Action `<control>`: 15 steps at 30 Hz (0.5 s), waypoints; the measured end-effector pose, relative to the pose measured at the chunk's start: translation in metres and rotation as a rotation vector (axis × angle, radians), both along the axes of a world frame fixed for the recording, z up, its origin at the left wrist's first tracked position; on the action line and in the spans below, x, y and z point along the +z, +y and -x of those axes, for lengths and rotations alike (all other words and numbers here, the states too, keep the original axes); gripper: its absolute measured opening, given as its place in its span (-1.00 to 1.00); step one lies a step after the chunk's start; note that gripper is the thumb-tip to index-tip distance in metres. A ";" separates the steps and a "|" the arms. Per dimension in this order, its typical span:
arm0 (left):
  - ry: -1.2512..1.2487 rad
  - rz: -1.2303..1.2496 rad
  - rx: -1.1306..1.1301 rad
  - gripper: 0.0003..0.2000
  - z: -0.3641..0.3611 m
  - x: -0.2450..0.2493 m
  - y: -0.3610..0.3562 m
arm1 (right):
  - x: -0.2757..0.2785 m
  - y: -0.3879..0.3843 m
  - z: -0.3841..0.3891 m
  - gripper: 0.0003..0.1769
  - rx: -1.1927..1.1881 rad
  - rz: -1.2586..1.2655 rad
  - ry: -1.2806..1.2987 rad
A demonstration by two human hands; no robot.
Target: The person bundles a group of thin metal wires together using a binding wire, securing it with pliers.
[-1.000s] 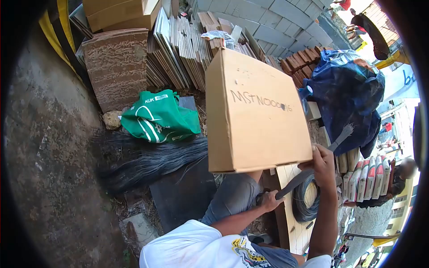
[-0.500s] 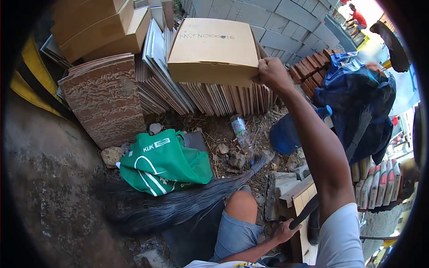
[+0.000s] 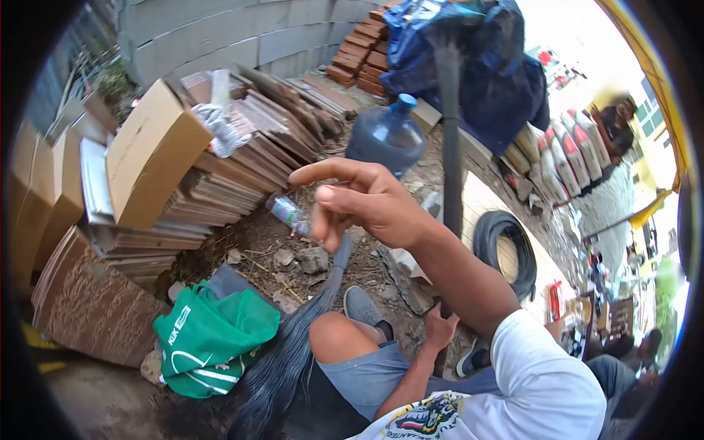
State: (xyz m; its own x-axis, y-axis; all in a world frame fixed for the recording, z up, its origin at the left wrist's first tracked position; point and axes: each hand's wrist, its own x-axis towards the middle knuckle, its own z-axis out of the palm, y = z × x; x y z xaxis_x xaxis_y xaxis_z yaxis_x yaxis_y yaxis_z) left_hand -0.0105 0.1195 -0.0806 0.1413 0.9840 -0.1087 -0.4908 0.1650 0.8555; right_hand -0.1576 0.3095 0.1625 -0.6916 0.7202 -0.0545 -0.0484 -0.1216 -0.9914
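The dark wire bundle [image 3: 452, 169] is held upright by the left hand [image 3: 441, 328], whose grip is wrapped around its lower part. Nothing is held by the right hand [image 3: 370, 209]; its fingers are loosely curled, with the index finger stretched out and a gap left before the thumb.

If the left grip were loosened, the tall bundle could be tipped by its own length, probably towards the water jug [image 3: 385, 139] or the coil [image 3: 484, 246] laid on the pale panel [image 3: 480, 194]. The right forearm could be scratched if it were swept against the wires. The cardboard box [image 3: 150, 143] is set aslant at the left end of the tile stack [image 3: 235, 180]; on such narrow, uneven edges it could be made to slide by a knock. The loose strands [image 3: 286, 352] beside the green bag [image 3: 209, 337] could be caught by a foot.

The bundle's top is blurred, and part of its length is hidden behind the right forearm. Its lower end cannot be made out, and the strands' far ends are lost in shadow.
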 end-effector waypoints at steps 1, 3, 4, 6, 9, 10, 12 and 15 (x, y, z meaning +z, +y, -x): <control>-0.019 -0.004 -0.031 -0.74 -0.005 -0.010 -0.001 | 0.018 -0.027 -0.038 -0.53 -0.203 -0.024 0.095; -0.044 0.223 -0.171 -0.72 0.001 -0.003 -0.003 | 0.058 -0.075 -0.110 -0.40 -0.340 -0.371 0.401; -0.094 0.230 -0.194 -0.72 0.002 -0.001 -0.004 | 0.074 -0.091 -0.148 -0.39 -0.124 -0.589 0.459; -0.182 0.231 -0.217 -0.72 -0.003 -0.002 -0.008 | 0.112 -0.131 -0.200 -0.46 -0.105 -0.826 0.288; -0.192 0.226 -0.219 -0.74 -0.005 0.005 -0.012 | 0.129 -0.187 -0.255 -0.48 -0.128 -0.963 0.399; -0.184 0.229 -0.213 -0.75 -0.006 0.009 -0.013 | 0.130 -0.207 -0.274 -0.48 -0.170 -0.985 0.390; -0.164 0.239 -0.207 -0.78 -0.007 0.012 -0.018 | 0.123 -0.250 -0.310 -0.58 -0.462 -0.988 0.239; -0.147 0.251 -0.216 -0.78 -0.014 0.024 -0.023 | 0.091 -0.316 -0.358 -0.61 -1.184 -0.620 -0.216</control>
State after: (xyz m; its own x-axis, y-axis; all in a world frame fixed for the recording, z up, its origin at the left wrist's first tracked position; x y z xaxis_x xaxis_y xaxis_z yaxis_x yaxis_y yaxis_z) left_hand 0.0030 0.0969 -0.0565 0.3756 0.8746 -0.3066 -0.5362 0.4749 0.6978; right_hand 0.2007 -0.0066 0.2533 0.3369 0.8182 0.4659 0.3503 0.3503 -0.8687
